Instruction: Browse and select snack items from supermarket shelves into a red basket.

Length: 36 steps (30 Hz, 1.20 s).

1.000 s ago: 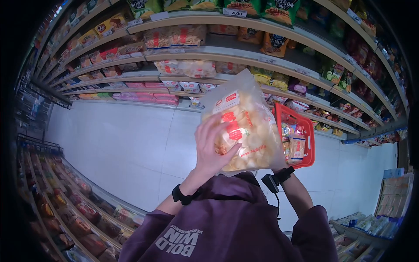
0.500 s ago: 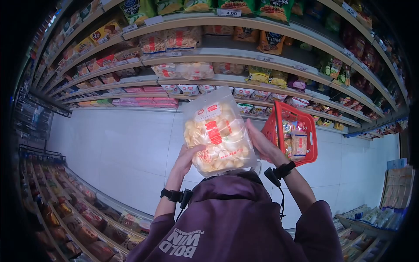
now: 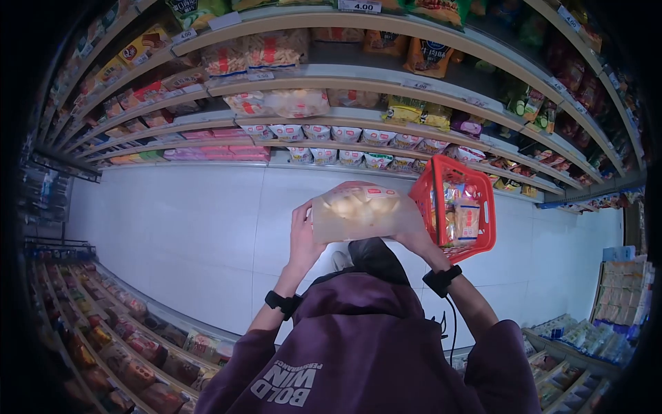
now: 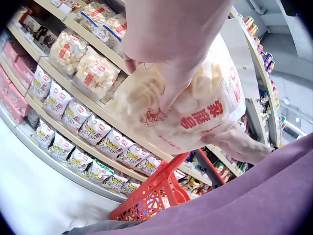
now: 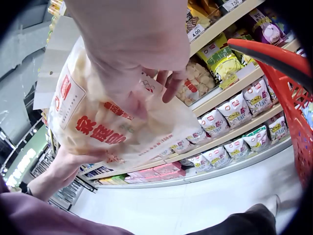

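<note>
A large see-through bag of pale puffed snacks [image 3: 365, 212] with red print is held in front of the person's body. The left hand [image 3: 305, 233] grips its left side, and the right hand [image 3: 416, 237] grips its right side. In the head view the bag is tipped, so one end of it shows foreshortened. The left wrist view shows the left thumb lying over the bag's printed face [image 4: 208, 115]. From the right wrist view, the right thumb presses the same face [image 5: 100, 129] while the fingertips [image 5: 171, 88] curl at its edge.
A red shopping basket [image 3: 491, 228] with several packaged snacks stands close by on the right. Ahead, shelves [image 3: 324, 72] carry bagged snacks, with a row of white snack bags [image 3: 317, 132] low down. More stocked shelves [image 3: 131, 331] run along the left behind the person.
The left hand has gone from the bag's front to its left side. The right hand, hidden behind the bag at first, now grips its right side. The bag has tipped and sits lower.
</note>
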Motion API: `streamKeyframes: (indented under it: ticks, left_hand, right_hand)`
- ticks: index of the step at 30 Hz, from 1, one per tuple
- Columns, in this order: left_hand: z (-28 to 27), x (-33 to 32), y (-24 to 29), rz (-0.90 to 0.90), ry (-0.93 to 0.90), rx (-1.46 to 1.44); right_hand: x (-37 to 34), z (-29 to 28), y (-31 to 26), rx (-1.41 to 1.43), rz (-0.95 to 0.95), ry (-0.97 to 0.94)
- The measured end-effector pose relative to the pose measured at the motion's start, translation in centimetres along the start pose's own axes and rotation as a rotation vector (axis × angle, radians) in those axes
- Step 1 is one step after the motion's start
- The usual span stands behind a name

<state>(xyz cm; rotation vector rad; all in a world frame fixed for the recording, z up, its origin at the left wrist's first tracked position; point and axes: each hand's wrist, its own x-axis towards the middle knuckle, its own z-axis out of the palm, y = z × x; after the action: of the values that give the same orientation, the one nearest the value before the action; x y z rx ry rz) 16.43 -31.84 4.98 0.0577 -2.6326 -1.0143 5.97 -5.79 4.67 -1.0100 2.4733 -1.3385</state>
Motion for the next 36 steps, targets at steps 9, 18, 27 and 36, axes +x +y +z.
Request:
streamKeyframes:
  ticks: [9,18,27,36]
  left_hand:
    - [0.7,6.8,-1.5,-0.466,-0.083,-0.700]
    - [4.7,16.7,-6.8,-0.076,-0.250,-0.385]
    - [10.1,24.0,-10.8,0.006,-0.118,-0.069]
    - [12.4,27.7,-10.8,-0.241,-0.131,0.102]
  right_hand:
    - [6.0,-1.7,2.2,-0.158,0.091,-0.006]
    - [15.2,-4.4,10.5,-0.209,0.192,-0.115]
    - [20.2,-3.0,19.6,0.321,0.201,-0.086]
    - [23.0,-0.1,28.1,0.368,0.183,-0.208]
